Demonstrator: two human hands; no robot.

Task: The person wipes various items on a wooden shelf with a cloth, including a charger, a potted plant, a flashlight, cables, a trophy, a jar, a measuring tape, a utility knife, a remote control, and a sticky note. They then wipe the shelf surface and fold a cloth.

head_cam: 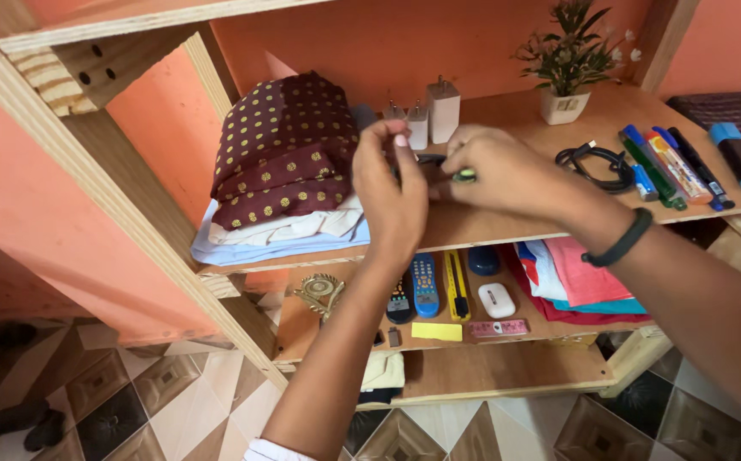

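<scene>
**Two hands working a small dark object at the middle shelf**

Lowest in the frame, the patterned tile floor (157,401) is showing at the bottom left, and both forearms are rising from the bottom edge toward the centre. The right wrist is wearing a black wristband (620,241). On the lower shelf (507,363), just below centre, a brass ornament (320,293), a blue remote control (424,284), a yellow utility knife (457,284), a white case (496,300) and folded red and pink cloth (568,277) are lying side by side.

At the centre, above the middle shelf (490,224), the left hand (392,183) and the right hand (507,171) are meeting. The fingers of both are pinching a small dark object (430,160), with a green bit showing at the right fingertips; what it is cannot be told.

Further back, a maroon dotted cloth stack (281,158) is sitting left of centre, white chargers (433,115) are standing behind the hands, and a black cable (594,164), markers (673,166) and a small potted plant (568,60) are occupying the upper right.
</scene>
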